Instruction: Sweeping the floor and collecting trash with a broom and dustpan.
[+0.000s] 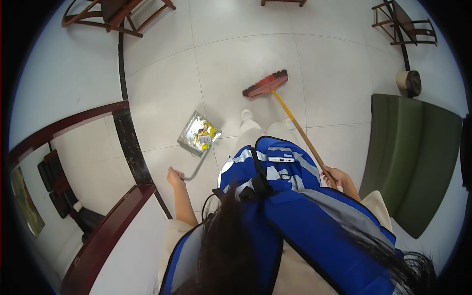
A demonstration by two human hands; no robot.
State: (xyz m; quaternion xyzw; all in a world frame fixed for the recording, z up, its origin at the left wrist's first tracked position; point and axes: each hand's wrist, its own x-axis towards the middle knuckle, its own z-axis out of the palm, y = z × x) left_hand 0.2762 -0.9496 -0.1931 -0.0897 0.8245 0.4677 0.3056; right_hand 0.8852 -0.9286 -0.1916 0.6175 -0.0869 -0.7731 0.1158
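My left hand [175, 176] grips the bent end of a grey metal handle [199, 166] at the left. That handle leads to a silvery metal dustpan [189, 137], which holds yellow wrappers and other litter [204, 135]. On the right, my right hand [336, 176] is closed around the wooden handle [302, 135] of a broom, near its upper end. The broom's red head [267, 86] with dark and red bristles rests on the tiled floor ahead of my feet. Dustpan and broom head are apart.
A green padded seat [396, 155] stands at the right, with a small round bin [408, 83] beyond it. Wooden chairs [118, 16] [407, 27] stand at the far corners. To the left, a dark red door frame [107, 236] borders a doorway with a black stone threshold [131, 143].
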